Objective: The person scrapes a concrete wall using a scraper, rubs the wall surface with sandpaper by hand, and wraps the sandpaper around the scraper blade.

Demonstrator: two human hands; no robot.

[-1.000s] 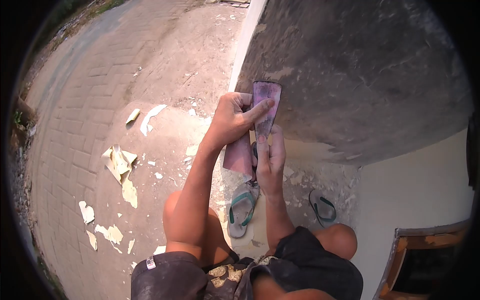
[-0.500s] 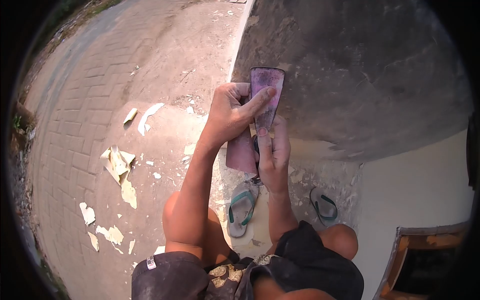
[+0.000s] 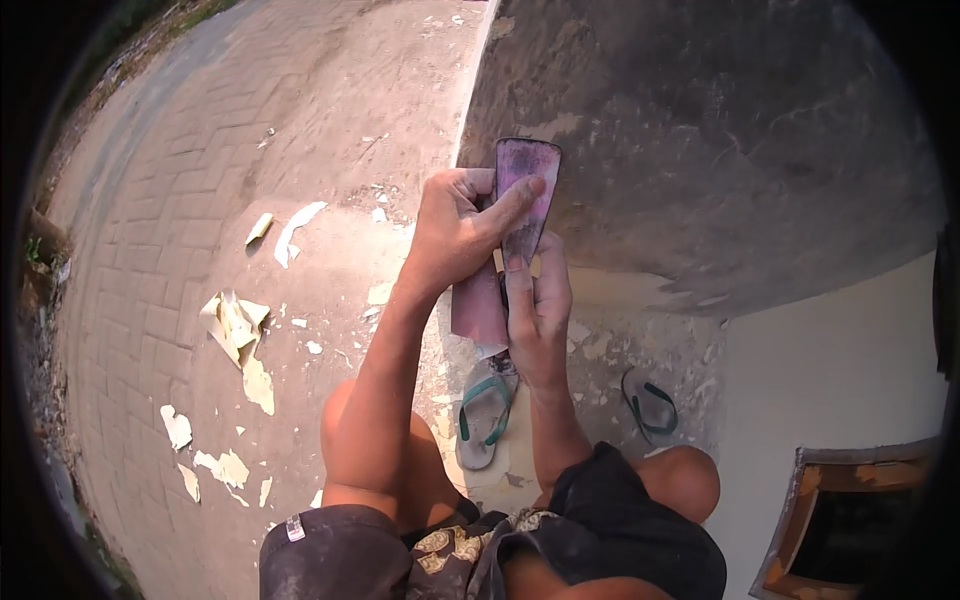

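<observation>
My right hand (image 3: 540, 310) is closed round the lower, narrow end of a putty knife (image 3: 528, 165), its thumb pointing up the tool. The flared blade points up and is stained purple-pink. My left hand (image 3: 460, 225) grips the blade from the left side, with the thumb laid flat across its face and the fingers behind. Below the left palm hangs a pinkish strip (image 3: 478, 312) that looks like sandpaper; its upper part is hidden by the hand. Pale dust coats the fingers of both hands. The handle is mostly covered by my right hand.
A dark, scraped wall (image 3: 700, 150) rises close ahead. Two flip-flops (image 3: 484, 420) lie on the ground near my knees. Peeled paint flakes (image 3: 235, 325) are scattered over the paving at left. A wooden frame (image 3: 800, 520) is at lower right.
Both hands and the putty knife have shifted slightly left, and the blade has tilted a little. The grip looks the same.
</observation>
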